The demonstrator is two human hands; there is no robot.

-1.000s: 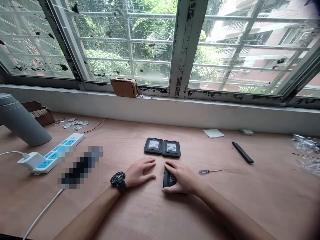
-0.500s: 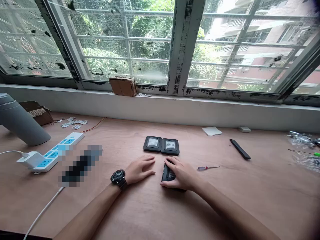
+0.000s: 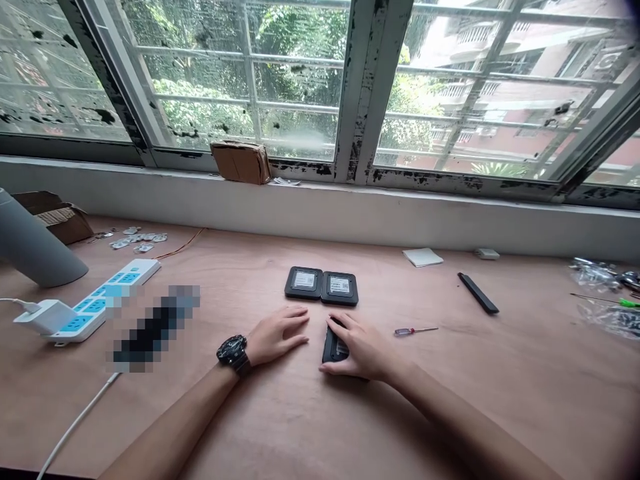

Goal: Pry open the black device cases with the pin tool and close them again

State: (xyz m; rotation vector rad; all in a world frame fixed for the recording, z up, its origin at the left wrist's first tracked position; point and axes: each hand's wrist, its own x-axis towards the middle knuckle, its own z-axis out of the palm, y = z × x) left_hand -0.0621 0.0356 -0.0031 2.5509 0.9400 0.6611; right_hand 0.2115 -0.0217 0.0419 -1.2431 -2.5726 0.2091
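We hold a flat black plastic case (image 3: 333, 347) under our curled right hand (image 3: 363, 350); our open left hand (image 3: 279, 337) lies beside it on the light plywood tabletop (image 3: 450, 400).

Bright daylight is streaming through the window (image 3: 300, 87), shadow is pooling under my right hand (image 3: 363, 350), and the edges are warping.

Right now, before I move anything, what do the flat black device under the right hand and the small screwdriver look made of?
The flat black device looks like matte plastic: dull dark surface, mostly hidden by the right hand. The screwdriver seems to have a shiny steel shaft and a red plastic handle, too small to be sure.
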